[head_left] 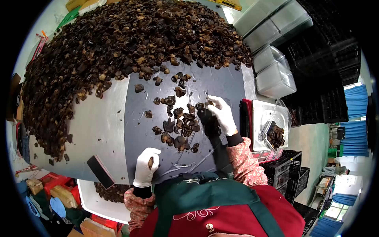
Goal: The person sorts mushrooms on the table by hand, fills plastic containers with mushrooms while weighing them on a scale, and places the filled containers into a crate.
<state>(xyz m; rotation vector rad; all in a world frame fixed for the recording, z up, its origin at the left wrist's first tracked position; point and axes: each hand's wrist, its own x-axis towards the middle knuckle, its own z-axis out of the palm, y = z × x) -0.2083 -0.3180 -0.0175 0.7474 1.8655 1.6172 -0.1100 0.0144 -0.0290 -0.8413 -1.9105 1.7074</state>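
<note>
My left hand (147,167), in a white glove, is closed near the table's front edge around a small brown piece of wood ear mushroom (151,162). Further out, my white-gloved right hand (222,113) is closed in a pinch over the dark grey mat (138,106). A thin dark tip and a brownish bit show at its fingertips, too small to name. Loose wood ear mushrooms (181,143) lie scattered on the mat between and ahead of both hands. The right hand's shadow falls on the mat beside them.
A large heap of wood ear mushrooms (150,35) covers the far and left table. A phone (100,172) lies front left. At right, a clear box of mushrooms (276,134) sits on a scale (258,118), near stacked clear boxes (272,71) and black crates (316,87).
</note>
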